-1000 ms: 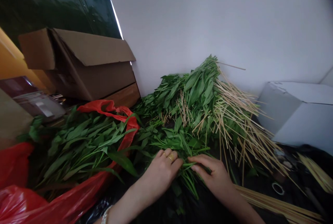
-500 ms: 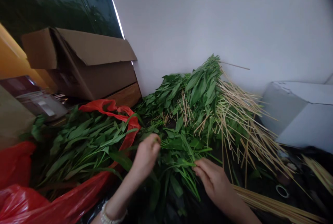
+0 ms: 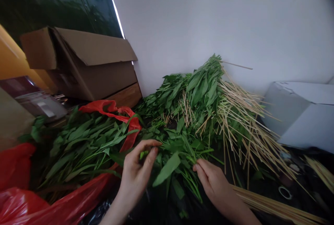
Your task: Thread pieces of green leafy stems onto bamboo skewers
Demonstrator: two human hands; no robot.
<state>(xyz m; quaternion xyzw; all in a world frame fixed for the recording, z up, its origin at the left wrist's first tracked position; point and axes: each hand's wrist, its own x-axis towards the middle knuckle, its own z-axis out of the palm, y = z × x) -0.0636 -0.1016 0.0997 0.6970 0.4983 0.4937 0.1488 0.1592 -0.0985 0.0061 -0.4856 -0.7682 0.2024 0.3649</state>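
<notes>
I see cardbd box (image 3: 104, 80) w/ flaps splayed, my L; wood panel (image 3: 126, 95) just below. Clear container (image 3: 56, 108) nearer me. White box (image 3: 294, 117) my R, nr pale wall (image 3: 208, 16).

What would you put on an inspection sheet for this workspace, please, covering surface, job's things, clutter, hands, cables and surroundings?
Surface: black, material unclear, largely covered.
Job's things: loose green leafy stems before the hands; red plastic bag of long green leaves at left; leafy green pile with thin tan sticks behind.
Clutter: small white ring, lower right; brown cardboard box, left; white box, right.
Left hand: thumb and forefinger apart; green shows between, whether gripped is unclear.
Right hand: pinching some green leafy stems.
Cables: nothing seen.
Surroundings: plain pale wall; dark green plant-patterned panel, upper left.
</notes>
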